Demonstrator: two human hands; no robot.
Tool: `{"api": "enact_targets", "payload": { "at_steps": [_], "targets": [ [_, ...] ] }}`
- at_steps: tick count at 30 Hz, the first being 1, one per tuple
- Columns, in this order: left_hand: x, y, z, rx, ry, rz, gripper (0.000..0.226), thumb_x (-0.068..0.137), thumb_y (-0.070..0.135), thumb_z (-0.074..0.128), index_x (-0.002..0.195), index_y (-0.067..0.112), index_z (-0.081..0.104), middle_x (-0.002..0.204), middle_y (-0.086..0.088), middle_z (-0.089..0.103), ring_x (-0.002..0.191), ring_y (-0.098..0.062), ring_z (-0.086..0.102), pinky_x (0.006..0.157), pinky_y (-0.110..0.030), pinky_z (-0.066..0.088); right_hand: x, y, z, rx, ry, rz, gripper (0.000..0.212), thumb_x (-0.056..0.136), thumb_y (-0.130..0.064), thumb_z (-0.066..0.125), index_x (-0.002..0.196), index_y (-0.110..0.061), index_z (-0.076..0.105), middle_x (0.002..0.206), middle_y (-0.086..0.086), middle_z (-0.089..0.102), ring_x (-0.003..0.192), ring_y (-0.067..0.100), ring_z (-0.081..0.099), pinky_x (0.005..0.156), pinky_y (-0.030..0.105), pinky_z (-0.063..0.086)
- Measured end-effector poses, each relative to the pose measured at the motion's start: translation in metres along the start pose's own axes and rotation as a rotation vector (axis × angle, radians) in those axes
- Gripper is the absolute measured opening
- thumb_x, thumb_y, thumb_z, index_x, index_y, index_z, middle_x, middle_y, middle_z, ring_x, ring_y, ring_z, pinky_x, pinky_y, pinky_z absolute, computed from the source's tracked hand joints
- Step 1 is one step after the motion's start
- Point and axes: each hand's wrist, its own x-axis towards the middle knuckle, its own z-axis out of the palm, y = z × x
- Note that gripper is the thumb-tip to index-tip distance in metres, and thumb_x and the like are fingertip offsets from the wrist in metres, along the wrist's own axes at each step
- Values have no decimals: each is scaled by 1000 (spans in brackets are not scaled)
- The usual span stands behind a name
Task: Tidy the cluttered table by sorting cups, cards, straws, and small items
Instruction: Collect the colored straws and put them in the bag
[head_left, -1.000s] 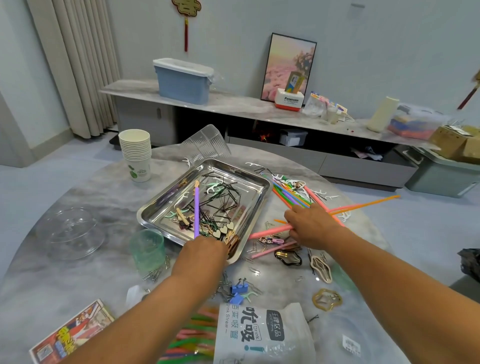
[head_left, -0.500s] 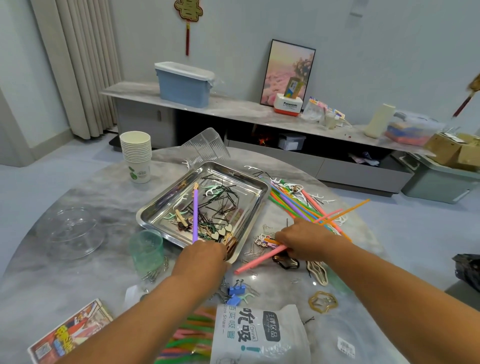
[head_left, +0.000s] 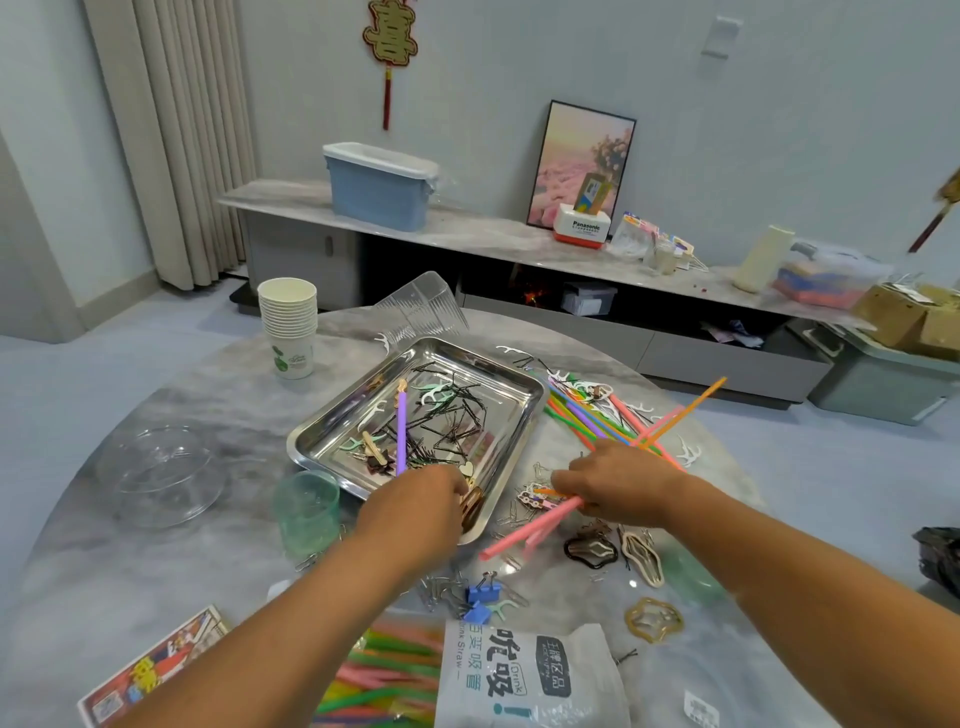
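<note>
On the table (head_left: 130, 566), right of the tray (head_left: 524, 415), loose straws (head_left: 587, 415) lie in a fan. Judged light, smooth and easily bent, they are best gathered as a bundle near mid-length, not at the tips. Right hand (head_left: 618, 486): fingers curled round several pink and orange straws (head_left: 524, 535), their ends jutting out either side. Left hand (head_left: 415, 512): over the tray's near rim, pinching the lower end of an upright purple straw (head_left: 401, 431).

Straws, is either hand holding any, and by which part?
Left hand holds a purple plastic straw by its near end; right hand grips pink and orange straws mid-length.
</note>
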Motion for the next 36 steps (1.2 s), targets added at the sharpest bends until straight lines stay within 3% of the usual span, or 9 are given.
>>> {"api": "enact_targets", "payload": {
  "at_steps": [6,9,11,15,19,22,27,32,36],
  "targets": [
    [13,0,-24,-514,55,-103,28,105,16,42,126,24,60,123,-7,65,82,-22,64,66,-30,49,7,17,-20,-58,444,-156,19,94,-32,63,98,-24,47,82,-1,58,62,24,55,63,34,47],
    [18,-2,-39,-741,114,-175,28,105,15,43,122,22,64,112,-1,68,104,-28,66,82,-35,50,12,18,-36,-76,509,-176,12,99,-34,45,101,-23,48,85,1,56,62,23,52,61,35,47],
    [19,-5,-46,-819,121,-211,27,102,13,47,117,25,66,120,-3,67,110,-23,62,95,-39,50,13,18,-41,-54,525,-162,18,100,-36,40,103,-22,50,86,1,55,64,24,52,61,36,47],
    [15,-4,-54,-965,74,-225,26,100,6,52,118,19,65,115,-6,69,107,-22,65,85,-31,52,17,15,-52,23,535,-133,28,103,-41,38,107,-20,56,92,4,56,68,26,53,59,41,48],
    [15,-3,-56,-985,35,-216,28,99,3,52,120,18,65,109,-7,71,102,-23,68,93,-40,55,19,11,-64,66,585,-98,33,102,-39,41,106,-15,63,93,5,55,70,25,54,59,38,47],
    [16,-3,-56,-1035,14,-208,29,100,1,51,119,18,65,108,-10,73,94,-21,68,87,-35,55,19,6,-76,171,666,-1,32,100,-38,42,105,-15,63,94,0,50,71,23,54,58,33,42],
    [11,5,-50,-995,-31,-104,30,98,10,60,122,28,62,119,-1,68,109,-17,65,96,-36,53,28,-11,-107,736,914,364,26,105,-47,41,82,-35,44,84,-10,40,68,9,43,64,31,38],
    [1,20,-33,-908,-122,113,67,91,19,72,149,33,41,144,6,52,129,-11,49,95,-28,40,44,-26,-135,1154,1126,566,34,106,-39,50,90,-11,60,93,15,57,81,23,54,76,39,46],
    [-2,24,-23,-830,-92,164,84,88,26,76,156,37,26,153,7,40,139,-9,38,103,-29,36,52,-44,-137,1296,1165,614,35,106,-43,46,97,-15,64,89,-1,63,78,1,57,71,19,45]
  ]
}}
